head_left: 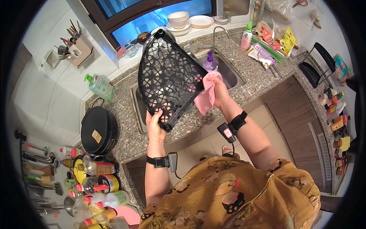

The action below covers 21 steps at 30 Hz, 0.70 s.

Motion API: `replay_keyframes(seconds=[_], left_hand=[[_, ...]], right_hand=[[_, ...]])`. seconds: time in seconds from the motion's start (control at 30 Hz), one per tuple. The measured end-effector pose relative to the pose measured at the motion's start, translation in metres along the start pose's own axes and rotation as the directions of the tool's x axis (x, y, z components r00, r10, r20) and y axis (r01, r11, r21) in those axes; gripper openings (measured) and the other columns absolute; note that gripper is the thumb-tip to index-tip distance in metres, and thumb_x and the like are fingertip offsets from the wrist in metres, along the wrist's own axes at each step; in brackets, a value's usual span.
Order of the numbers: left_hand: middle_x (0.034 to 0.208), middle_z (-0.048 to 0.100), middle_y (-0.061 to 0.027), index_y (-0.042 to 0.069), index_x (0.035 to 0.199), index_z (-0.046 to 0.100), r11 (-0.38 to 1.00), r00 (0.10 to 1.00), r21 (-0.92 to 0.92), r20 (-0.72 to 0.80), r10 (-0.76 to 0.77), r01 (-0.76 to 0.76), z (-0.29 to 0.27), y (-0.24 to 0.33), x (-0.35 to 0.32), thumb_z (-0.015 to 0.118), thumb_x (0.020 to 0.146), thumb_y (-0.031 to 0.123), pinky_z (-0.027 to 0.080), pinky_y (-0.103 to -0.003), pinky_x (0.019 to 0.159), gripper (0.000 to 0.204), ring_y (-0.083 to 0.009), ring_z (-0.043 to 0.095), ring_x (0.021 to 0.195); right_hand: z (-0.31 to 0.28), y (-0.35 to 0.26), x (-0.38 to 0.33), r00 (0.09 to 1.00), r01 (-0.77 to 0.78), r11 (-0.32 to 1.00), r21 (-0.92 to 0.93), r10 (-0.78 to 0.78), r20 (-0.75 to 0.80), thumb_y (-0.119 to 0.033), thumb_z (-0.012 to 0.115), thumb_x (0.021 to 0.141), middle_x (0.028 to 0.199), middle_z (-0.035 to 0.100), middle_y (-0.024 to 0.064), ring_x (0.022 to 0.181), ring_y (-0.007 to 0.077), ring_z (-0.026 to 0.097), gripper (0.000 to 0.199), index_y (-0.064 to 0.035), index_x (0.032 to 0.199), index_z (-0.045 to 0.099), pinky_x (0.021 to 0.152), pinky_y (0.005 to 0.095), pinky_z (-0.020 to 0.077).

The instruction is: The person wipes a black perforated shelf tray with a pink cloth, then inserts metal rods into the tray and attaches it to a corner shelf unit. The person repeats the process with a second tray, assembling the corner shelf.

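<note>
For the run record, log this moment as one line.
left hand: grips rack near lower corner | right hand: holds cloth at rack's right edge | rack: held over sink

L hand (154, 123): some fingers partly hidden behind black rack (169, 82), seen only thru cutouts. R hand (220, 91): fingertips lost in pink cloth (206, 98), exact bend unclear. Rack blocks much of sink (229, 78). Purple pump btl (210, 65): base hidden. Patterned shirt (213, 194) cut off at btm edge, covers most of feet (225, 149). R-side btl (337, 123) label too small to read.
</note>
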<state>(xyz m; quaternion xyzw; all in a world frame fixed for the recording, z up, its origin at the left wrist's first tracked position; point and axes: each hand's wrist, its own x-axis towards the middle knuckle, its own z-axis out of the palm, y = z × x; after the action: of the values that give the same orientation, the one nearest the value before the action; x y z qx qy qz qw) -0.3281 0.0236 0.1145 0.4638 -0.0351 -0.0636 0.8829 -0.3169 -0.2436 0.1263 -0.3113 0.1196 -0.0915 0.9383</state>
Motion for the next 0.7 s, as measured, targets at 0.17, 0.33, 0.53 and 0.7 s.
replay_keyframes(seconds=[0.17,0.33,0.53,0.7], left_hand=[[0.114,0.065,-0.0078,0.003,0.123,0.055,0.972,0.979,0.152,-0.073,0.19,-0.177,-0.007,0.008,-0.012,0.063,0.095,0.013,0.055,-0.031,0.084,0.031,-0.0163,0.066,0.098],[0.114,0.063,-0.0047,0.002,0.119,0.056,0.934,0.949,0.226,-0.087,0.303,-0.277,-0.009,-0.006,-0.014,0.062,0.099,0.017,0.049,-0.028,0.09,0.026,-0.0123,0.061,0.101],[0.101,0.058,0.0004,-0.002,0.118,0.056,0.719,0.811,0.513,-0.073,0.581,-0.469,-0.005,-0.01,-0.028,0.064,0.098,0.016,0.044,-0.025,0.085,0.028,-0.0101,0.053,0.091],[0.098,0.061,-0.0019,0.0,0.109,0.058,0.801,0.788,0.392,-0.245,0.565,-0.453,0.002,-0.018,-0.015,0.063,0.099,0.016,0.046,-0.025,0.079,0.02,-0.0102,0.055,0.088]], right_hand=[[0.029,-0.012,-0.008,0.904,0.425,0.848,-0.317,-0.38,0.195,-0.015,0.051,0.094,0.082,0.056,0.0011,0.074,0.0114,0.052,0.012,-0.0062,0.098,0.058,0.07,0.0275,0.0443],[0.041,0.001,0.02,0.359,0.872,-0.221,-0.437,-0.317,0.878,-0.011,0.058,0.087,0.099,0.065,0.0108,0.095,0.0263,0.063,0.026,-0.0035,0.111,0.061,0.078,0.0383,0.0506],[0.04,0.052,-0.027,0.568,0.783,-0.371,-0.498,0.101,0.817,-0.013,0.06,0.081,0.117,0.062,0.0167,0.114,0.0358,0.057,0.032,-0.0051,0.112,0.062,0.097,0.0475,0.0413],[0.047,0.114,-0.074,0.358,0.934,-0.045,-0.356,0.115,0.926,-0.019,0.058,0.082,0.103,0.063,0.0188,0.099,0.0374,0.06,0.034,0.0039,0.107,0.062,0.096,0.0465,0.0442]])
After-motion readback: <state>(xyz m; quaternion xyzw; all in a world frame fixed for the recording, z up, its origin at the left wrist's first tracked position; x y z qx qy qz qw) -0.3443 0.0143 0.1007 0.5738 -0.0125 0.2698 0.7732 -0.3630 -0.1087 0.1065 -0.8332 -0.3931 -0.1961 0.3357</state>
